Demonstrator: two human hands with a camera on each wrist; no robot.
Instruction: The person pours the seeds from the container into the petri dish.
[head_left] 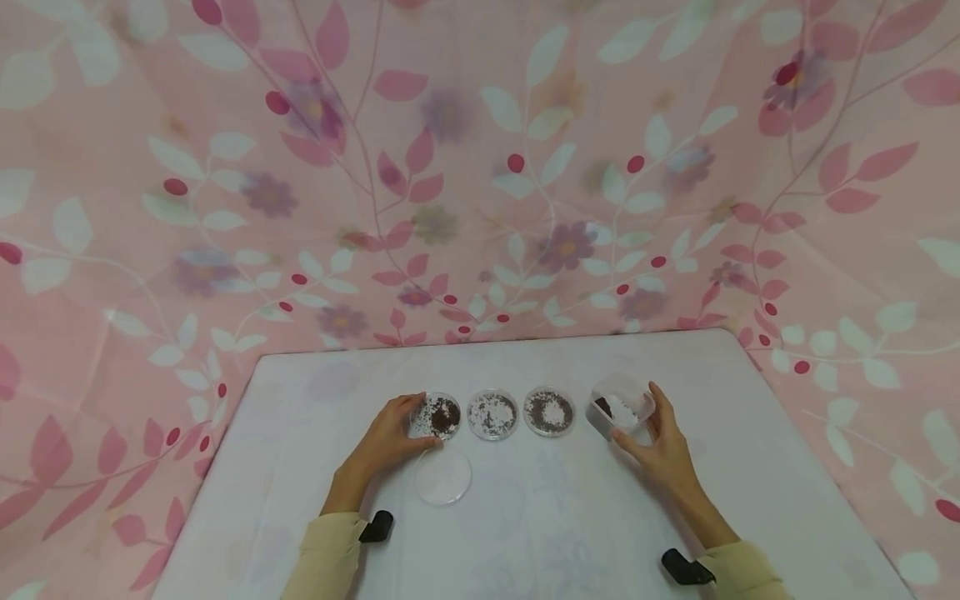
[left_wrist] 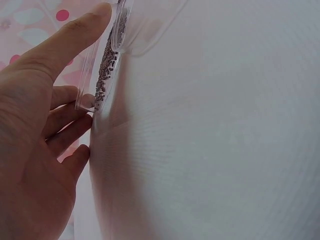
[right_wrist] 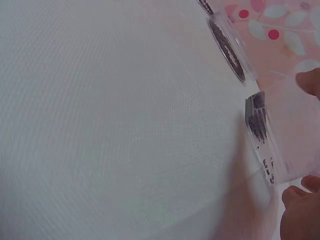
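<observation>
My left hand (head_left: 386, 435) holds the leftmost round clear petri dish (head_left: 442, 417) by its rim, thumb at the near side and fingers at the far left. Dark brown grains and white bits lie in that dish. In the left wrist view the thumb (left_wrist: 75, 40) is against the dish's edge. Just in front lies a clear round lid (head_left: 442, 479). On the right, my right hand (head_left: 662, 446) grips a clear plastic box (head_left: 600, 423) between thumb and fingers; dark and white material is inside. In the right wrist view the box (right_wrist: 260, 130) rests on the table.
Two more petri dishes, a whiter one (head_left: 492, 414) and a darker one (head_left: 548, 412), stand in a row between the hands. A white cloth covers the table (head_left: 525, 533). Behind and beside it hangs a pink floral curtain (head_left: 465, 192).
</observation>
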